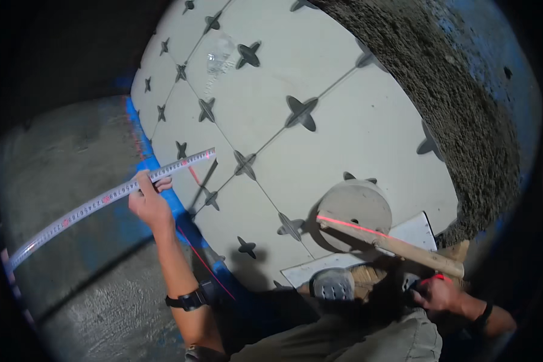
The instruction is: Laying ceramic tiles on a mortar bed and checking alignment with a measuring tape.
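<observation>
My left hand [151, 202] grips the white blade of a tape measure [105, 198] between thumb and fingers. The blade bows from the far left up to its end above the tiles. Pale tiles [271, 72] with dark four-pointed star marks cover the floor beneath. My right hand [437, 294] is low on the right, closed around a dark object with a bit of red; its kind is unclear. Just above that hand lies a wooden handle [416, 250], reaching over a round grey disc [359, 208]. Whether the two are joined cannot be made out.
Wet grey mortar [458, 102] borders the tiles on the right. Blue-marked bare concrete [84, 145] lies left. A white perforated board [419, 232] is under my shoe [333, 283]. Red laser light runs along the handle and the blue edge.
</observation>
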Motion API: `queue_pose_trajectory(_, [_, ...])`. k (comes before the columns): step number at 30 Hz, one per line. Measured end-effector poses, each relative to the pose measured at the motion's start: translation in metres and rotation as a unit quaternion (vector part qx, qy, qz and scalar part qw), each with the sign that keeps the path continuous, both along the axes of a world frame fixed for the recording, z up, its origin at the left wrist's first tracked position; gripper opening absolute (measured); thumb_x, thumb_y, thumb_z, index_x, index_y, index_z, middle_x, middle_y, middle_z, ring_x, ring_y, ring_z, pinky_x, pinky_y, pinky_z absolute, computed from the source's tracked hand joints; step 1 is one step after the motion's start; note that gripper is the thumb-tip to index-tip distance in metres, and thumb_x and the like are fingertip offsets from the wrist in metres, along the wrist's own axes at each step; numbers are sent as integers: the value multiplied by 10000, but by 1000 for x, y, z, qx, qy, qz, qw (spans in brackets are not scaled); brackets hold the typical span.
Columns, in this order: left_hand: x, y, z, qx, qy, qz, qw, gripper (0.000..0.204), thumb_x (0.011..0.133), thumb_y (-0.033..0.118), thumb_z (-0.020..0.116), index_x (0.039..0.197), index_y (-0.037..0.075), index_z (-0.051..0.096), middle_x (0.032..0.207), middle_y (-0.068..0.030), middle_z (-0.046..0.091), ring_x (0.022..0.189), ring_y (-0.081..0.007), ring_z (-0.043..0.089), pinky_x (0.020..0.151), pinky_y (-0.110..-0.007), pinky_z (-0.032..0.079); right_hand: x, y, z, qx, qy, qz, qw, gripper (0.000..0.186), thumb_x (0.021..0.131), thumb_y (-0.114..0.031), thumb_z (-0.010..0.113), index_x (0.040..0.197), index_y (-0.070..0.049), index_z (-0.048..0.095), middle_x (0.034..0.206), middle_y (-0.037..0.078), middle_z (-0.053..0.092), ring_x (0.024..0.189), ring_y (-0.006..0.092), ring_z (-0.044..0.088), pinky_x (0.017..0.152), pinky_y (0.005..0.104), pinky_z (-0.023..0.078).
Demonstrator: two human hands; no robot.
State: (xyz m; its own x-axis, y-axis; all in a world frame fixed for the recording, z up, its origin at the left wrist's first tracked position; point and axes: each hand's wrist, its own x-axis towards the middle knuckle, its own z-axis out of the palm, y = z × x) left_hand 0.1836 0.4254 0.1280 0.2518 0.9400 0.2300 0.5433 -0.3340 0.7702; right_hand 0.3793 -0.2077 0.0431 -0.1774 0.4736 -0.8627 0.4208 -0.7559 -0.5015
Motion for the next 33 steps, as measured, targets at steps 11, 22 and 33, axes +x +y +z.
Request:
queue_pose_trajectory(11, [16, 151, 33, 6, -2, 23, 1000, 359, 1089, 257, 577, 1058, -100, 564, 882, -154, 658, 657, -206, 717, 553, -302, 587, -26, -32, 5, 113, -171, -165, 965, 349, 851, -330, 758, 692, -32, 668, 632, 215, 635, 630, 447, 657, 589, 478, 549])
queue_pose_trajectory(22, [-35, 187, 58, 21, 171, -74, 982, 334, 1081, 236, 570, 954, -69, 618, 788, -136, 691, 626, -183, 709, 553, -327, 558, 14, -64, 64, 107, -386, -424, 812, 265, 949, -191, 687, 812, 12, 585, 688, 153, 590, 600, 201, 593, 554, 417, 438])
queue_pose_trajectory(33, [81, 265, 74, -24, 10, -49, 998, 369, 1096, 276, 558, 983, -75, 566, 827, -163, 691, 625, -213, 722, 525, -325, 592, 59, 101, 55, 210, -372, -284, 859, 261, 949, -183, 685, 812, 13, 582, 687, 153, 587, 598, 202, 589, 555, 414, 437])
